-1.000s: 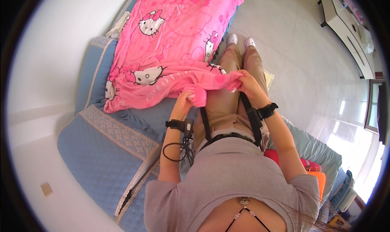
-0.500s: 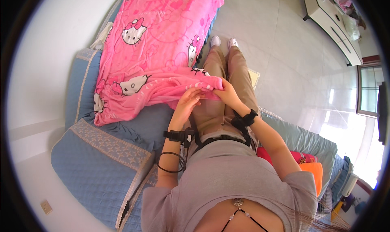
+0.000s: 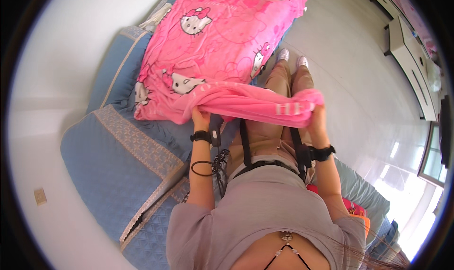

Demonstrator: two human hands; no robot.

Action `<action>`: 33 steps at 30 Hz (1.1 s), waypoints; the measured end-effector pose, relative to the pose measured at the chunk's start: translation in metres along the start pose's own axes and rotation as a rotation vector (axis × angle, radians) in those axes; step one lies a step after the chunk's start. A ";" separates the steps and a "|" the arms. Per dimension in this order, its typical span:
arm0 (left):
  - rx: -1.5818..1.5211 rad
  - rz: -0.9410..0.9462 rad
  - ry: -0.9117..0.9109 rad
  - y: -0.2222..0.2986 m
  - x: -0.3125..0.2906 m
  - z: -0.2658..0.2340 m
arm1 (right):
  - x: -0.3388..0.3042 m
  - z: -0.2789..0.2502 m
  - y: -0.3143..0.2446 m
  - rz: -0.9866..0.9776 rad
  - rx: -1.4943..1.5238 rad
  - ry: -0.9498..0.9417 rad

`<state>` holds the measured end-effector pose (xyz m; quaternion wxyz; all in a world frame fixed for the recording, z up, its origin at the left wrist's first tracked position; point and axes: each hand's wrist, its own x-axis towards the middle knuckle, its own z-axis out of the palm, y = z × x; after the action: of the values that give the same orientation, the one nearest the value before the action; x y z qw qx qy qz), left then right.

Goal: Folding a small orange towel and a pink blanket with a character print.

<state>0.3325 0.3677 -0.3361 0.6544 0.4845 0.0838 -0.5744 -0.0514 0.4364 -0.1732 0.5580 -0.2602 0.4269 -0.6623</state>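
Your left hand (image 3: 202, 117) grips the near edge of the pink blanket (image 3: 222, 57), its fingers partly covered by the cloth. Your right hand (image 3: 318, 121) holds the bunched end of the same edge; the fold hides most of its fingertips. The hands are set well apart, and the band of cloth between them is lifted above your thighs. This spacing presumably tensions the edge, so that the folds run lengthwise between the two grips rather than sagging.

Each wrist carries a black strap; a black cable (image 3: 201, 168) loops beside your left forearm, apart from the cloth.

The rest of the blanket lies beyond your hands, spread on the blue sofa (image 3: 118, 175), printed side up. That support likely bears most of its weight, leaving only the near edge for you to carry. Your legs, in tan trousers (image 3: 265, 133), extend under the raised band toward the tiled floor (image 3: 350, 71).

To your right, near your hip, lies a grey-green cushion (image 3: 362, 185). A white cabinet (image 3: 414, 66) stands well apart, across the floor.
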 end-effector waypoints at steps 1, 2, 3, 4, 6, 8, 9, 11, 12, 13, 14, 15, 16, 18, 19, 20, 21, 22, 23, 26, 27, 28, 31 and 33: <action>0.000 0.072 -0.048 0.012 0.023 -0.015 | -0.004 -0.001 -0.010 -0.088 0.039 -0.028; -0.002 0.149 -0.093 0.027 0.043 -0.035 | -0.007 0.001 -0.025 -0.175 0.082 -0.060; 0.324 0.282 -0.144 0.040 0.072 -0.066 | -0.007 -0.003 -0.041 -0.194 0.101 0.069; 0.698 0.450 -0.145 0.056 0.097 -0.094 | -0.006 -0.009 -0.057 -0.213 0.126 0.201; 0.899 0.613 -0.118 0.069 0.123 -0.108 | -0.015 -0.024 -0.091 -0.317 -0.011 0.241; 0.511 0.518 -0.094 0.085 0.109 -0.088 | -0.032 -0.017 -0.120 -0.464 -0.110 0.422; 0.377 0.491 -0.056 0.096 0.096 -0.079 | -0.040 -0.020 -0.135 -0.529 -0.085 0.391; 0.307 0.542 0.051 0.118 0.072 -0.069 | -0.048 -0.081 -0.165 -0.753 -0.540 0.436; 0.309 0.581 0.105 0.125 0.067 -0.071 | -0.048 -0.132 -0.185 -0.900 -1.045 0.495; 0.347 0.667 0.173 0.141 0.056 -0.076 | -0.045 -0.164 -0.202 -0.970 -0.662 0.154; 0.430 0.763 0.250 0.156 0.051 -0.083 | -0.045 -0.153 -0.217 -0.997 -0.270 -0.175; 0.517 0.864 0.338 0.169 0.046 -0.091 | -0.055 -0.141 -0.208 -0.973 -0.407 0.240; 0.652 0.956 0.422 0.175 0.043 -0.085 | -0.062 -0.126 -0.213 -0.975 -0.424 0.264; 0.868 1.142 0.666 0.194 0.029 -0.090 | -0.051 -0.113 -0.214 -0.639 -0.417 1.019; 0.957 1.204 0.790 0.203 0.025 -0.094 | -0.039 -0.130 -0.201 -0.642 -0.413 0.928; 1.021 1.246 0.922 0.208 0.022 -0.091 | -0.031 -0.154 -0.183 -0.646 -0.419 0.854; 1.097 1.259 1.042 0.210 0.020 -0.082 | -0.029 -0.169 -0.170 -0.676 -0.553 0.875; 1.179 1.269 1.159 0.226 0.013 -0.085 | -0.021 -0.178 -0.157 -0.694 -0.669 0.862; 1.297 1.261 1.202 0.241 0.009 -0.086 | -0.022 -0.190 -0.153 -0.695 -0.680 0.871; 2.201 1.418 0.405 0.374 0.013 -0.139 | -0.007 -0.207 -0.143 -0.645 -0.608 0.762; 2.429 1.699 0.207 0.384 0.013 -0.128 | -0.007 -0.209 -0.146 -0.694 -0.596 0.744; 2.425 1.702 0.185 0.401 0.012 -0.128 | -0.003 -0.208 -0.148 -0.747 -0.576 0.715; 2.058 1.726 0.062 0.464 0.002 -0.115 | 0.007 -0.199 -0.149 -0.720 -0.633 0.541; 1.811 1.698 -0.031 0.488 -0.005 -0.094 | 0.008 -0.159 -0.143 -0.614 -0.701 0.596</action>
<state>0.7798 0.3767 -0.1189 0.2500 0.6557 -0.6908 0.1743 -0.2584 0.4740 -0.1315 0.0741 -0.3440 0.6658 -0.6580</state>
